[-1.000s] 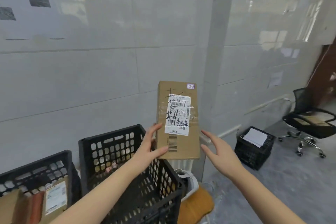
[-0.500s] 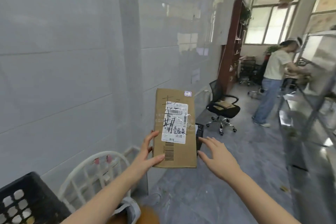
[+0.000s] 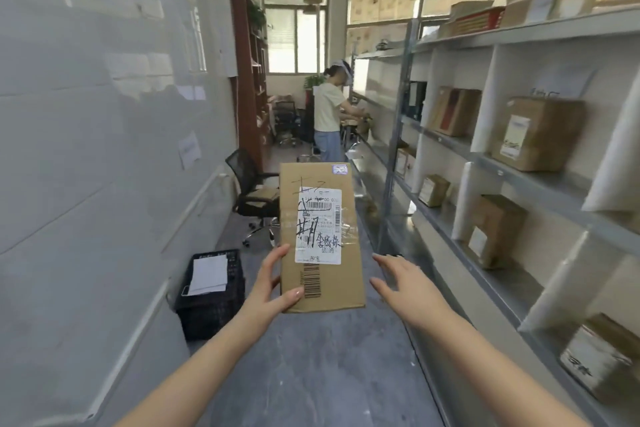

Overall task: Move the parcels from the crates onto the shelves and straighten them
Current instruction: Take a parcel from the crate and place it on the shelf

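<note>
A black plastic crate [image 3: 211, 291] with lattice walls sits on the grey floor against the tiled left wall, with a sheet of white paper [image 3: 209, 274] lying on top of it. On the right stand grey metal shelves [image 3: 540, 184], split into bays by white upright dividers; at least six brown cardboard boxes [image 3: 538, 133] sit in these bays, mostly one to a bay, several with white labels. More boxes line the top shelf.

The parcel [image 3: 320, 236] is a flat, oblong cardboard box with a white printed label, black scrawl and a barcode, held upright in mid-air over the aisle. The left hand [image 3: 272, 282] grasps its lower left edge, thumb across the front. The right hand [image 3: 403, 282] is spread loose just beside the parcel's right edge, holding nothing.
</note>
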The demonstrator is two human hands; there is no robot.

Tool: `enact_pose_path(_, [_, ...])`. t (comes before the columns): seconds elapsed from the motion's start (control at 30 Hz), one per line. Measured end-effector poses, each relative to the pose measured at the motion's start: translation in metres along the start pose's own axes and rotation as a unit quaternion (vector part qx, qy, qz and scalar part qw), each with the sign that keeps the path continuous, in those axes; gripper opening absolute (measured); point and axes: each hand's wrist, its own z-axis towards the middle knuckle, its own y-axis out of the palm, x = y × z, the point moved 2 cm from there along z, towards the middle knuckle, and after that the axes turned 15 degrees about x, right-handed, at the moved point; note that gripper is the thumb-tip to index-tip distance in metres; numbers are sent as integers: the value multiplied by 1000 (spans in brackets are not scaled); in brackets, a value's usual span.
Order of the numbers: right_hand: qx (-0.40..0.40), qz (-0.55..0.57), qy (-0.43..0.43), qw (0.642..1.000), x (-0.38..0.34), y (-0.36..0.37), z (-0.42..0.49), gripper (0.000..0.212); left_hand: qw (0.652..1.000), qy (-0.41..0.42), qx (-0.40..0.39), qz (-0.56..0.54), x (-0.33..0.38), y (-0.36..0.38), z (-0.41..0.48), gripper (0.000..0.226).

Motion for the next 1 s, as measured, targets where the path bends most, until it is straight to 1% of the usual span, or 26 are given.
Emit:
enact_pose_path(0.17, [25,-46,70,996,67,0,57,60,997,12,-76,-18,-27,72,92,73])
enact_pose_path(0.3, [38,-94,110,989,113,-15,101,60,992,19,-120,-29,-42,129,157,73])
enact_pose_path(0.4, [42,-158,123,979,143,-28,132,62,987,30,-152,-33,-56,164,200,73])
enact_pose_path(0.5, [45,-199,147,968,168,-39,160,63,983,21,-175,-47,-71,193,236,69])
enact_pose_path(0.63, [60,-221,181,957,189,-40,184,64,976,-1,-207,-74,-86,227,276,70])
enact_pose_path(0.73, [69,-232,207,948,199,-33,200,64,968,-2,-236,-80,-99,247,308,70])
enact_pose_path(0.83, [76,-244,242,936,203,-23,215,64,956,-2,-282,-79,-112,261,342,71])
enact_pose_path(1.0, [116,-251,312,909,196,2,236,62,928,5,-364,-80,-134,275,401,75])
